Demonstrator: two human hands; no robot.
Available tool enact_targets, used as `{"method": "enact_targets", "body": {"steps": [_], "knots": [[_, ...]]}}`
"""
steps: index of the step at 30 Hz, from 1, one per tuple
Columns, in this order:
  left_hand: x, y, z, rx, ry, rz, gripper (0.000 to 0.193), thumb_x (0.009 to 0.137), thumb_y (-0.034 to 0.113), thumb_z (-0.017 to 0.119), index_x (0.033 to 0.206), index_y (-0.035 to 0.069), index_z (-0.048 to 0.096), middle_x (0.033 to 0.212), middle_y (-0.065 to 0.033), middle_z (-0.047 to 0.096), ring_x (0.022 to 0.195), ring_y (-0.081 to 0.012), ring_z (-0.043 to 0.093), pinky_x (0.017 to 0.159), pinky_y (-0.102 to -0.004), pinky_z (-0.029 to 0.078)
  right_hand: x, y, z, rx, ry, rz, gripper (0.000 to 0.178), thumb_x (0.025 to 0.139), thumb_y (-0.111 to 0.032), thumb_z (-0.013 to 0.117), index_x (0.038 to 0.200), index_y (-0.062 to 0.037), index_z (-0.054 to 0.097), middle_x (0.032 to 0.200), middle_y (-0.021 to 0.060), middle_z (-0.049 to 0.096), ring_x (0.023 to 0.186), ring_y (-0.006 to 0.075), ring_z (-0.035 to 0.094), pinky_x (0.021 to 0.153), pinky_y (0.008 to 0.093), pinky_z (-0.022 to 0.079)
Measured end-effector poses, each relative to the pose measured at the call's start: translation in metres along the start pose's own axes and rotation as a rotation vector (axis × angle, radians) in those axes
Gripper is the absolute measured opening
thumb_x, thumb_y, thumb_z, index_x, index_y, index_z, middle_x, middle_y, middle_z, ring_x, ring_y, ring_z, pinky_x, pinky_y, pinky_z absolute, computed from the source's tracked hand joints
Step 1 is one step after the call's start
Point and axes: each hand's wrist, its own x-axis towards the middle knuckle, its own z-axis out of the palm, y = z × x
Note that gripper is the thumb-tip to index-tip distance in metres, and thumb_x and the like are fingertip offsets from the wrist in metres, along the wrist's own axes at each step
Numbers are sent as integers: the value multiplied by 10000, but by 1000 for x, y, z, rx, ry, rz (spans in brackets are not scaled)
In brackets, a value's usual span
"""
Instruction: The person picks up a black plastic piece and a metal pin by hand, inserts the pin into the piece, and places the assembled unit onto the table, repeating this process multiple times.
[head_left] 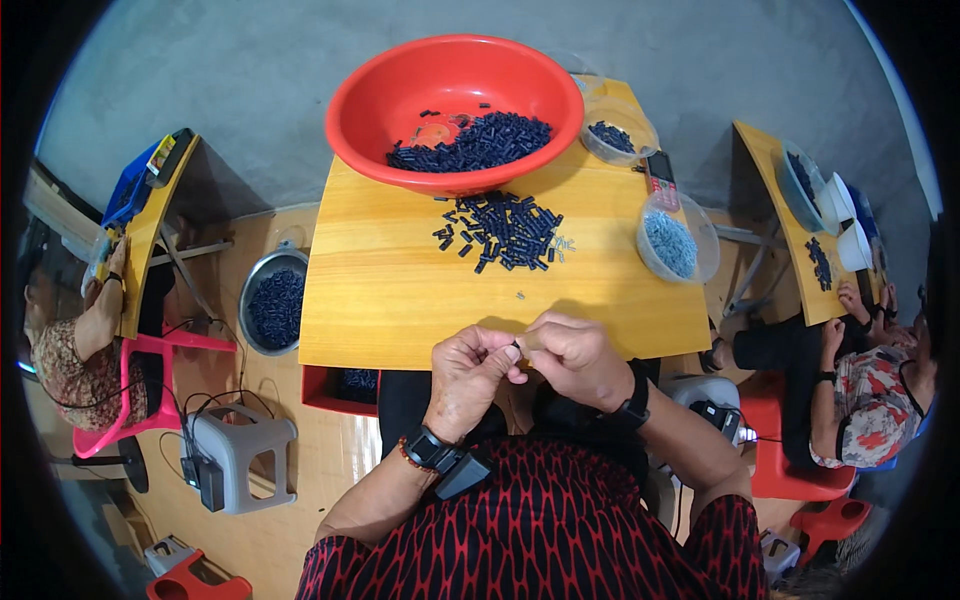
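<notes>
Just over the table's near edge, my two hands meet with fingertips almost touching. My left hand [468,372] is closed in a pinch on a small black piece [516,346], of which only a bit shows. Beside it my right hand [578,358] is closed too, thumb against the curled fingers; what it grips is hidden. Beyond the hands lies a loose pile of short dark tubular pieces [505,230]. A few small pale metal-looking bits [564,244] are at the pile's right edge, and one tiny piece [520,295] lies closer to my hands.
A large red basin [350,130] with more dark pieces stands at the table's far side. To the right are a clear tub of blue-grey bits [670,245], a phone [661,180] and another clear tub [622,120]. A metal bowl [250,325] sits left; people work at both sides.
</notes>
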Motion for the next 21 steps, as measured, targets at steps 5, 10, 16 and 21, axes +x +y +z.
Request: {"method": "enact_targets", "body": {"steps": [5,10,16,21], "knots": [[2,2,0,-35,12,-35,86,913,-27,615,993,-58,609,859,-98,650,678,-145,645,654,-305,600,5,15,-10,180,-44,189,85,847,-28,633,881,39,671,778,142,630,676,241,611,644,333,491],[4,1,-3,-114,13,-38,101,914,-23,609,1012,-47,600,849,-87,640,673,-141,642,658,-308,604,32,42,-25,-84,195,188,91,838,-19,633,898,39,669,804,170,631,753,316,625,692,373,494],[4,3,-6,-170,13,-38,100,918,-18,606,1016,-39,598,842,-86,648,671,-139,648,665,-312,607,51,46,-23,-298,115,84,127,805,-2,629,923,0,676,833,163,596,789,348,610,704,419,497],[5,0,-7,-224,21,-49,105,921,-9,611,1022,-33,596,845,-90,657,675,-140,655,672,-316,610,54,49,-16,-337,59,54,166,802,7,636,959,-2,690,830,152,586,782,336,610,701,406,495]]}}
